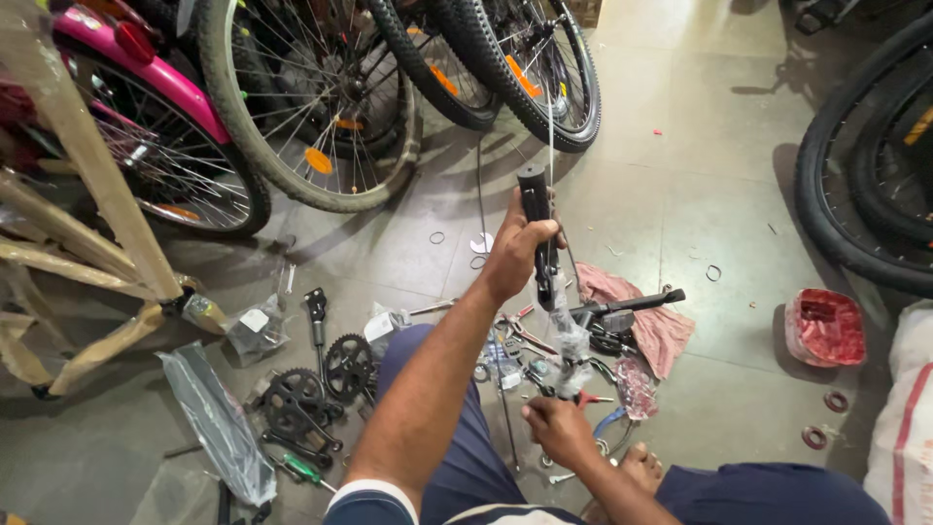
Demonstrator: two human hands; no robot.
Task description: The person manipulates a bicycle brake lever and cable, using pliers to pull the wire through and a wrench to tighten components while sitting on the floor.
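So the left hand (515, 255) is wrapped tight around a black handlebar grip (535, 219), holding it upright above the floor (700, 126). A thin cable (550, 126) runs up past its top. The right hand (559, 428) is down low, fingers pinched on the plastic-wrapped lower end (571, 350). Looks like the unwrapping or fitting stage. I'd guess the next move needs a steady pull while the upper hand stays firm. Cranksets (306, 389) and a brake lever (627, 309) lie scattered around.
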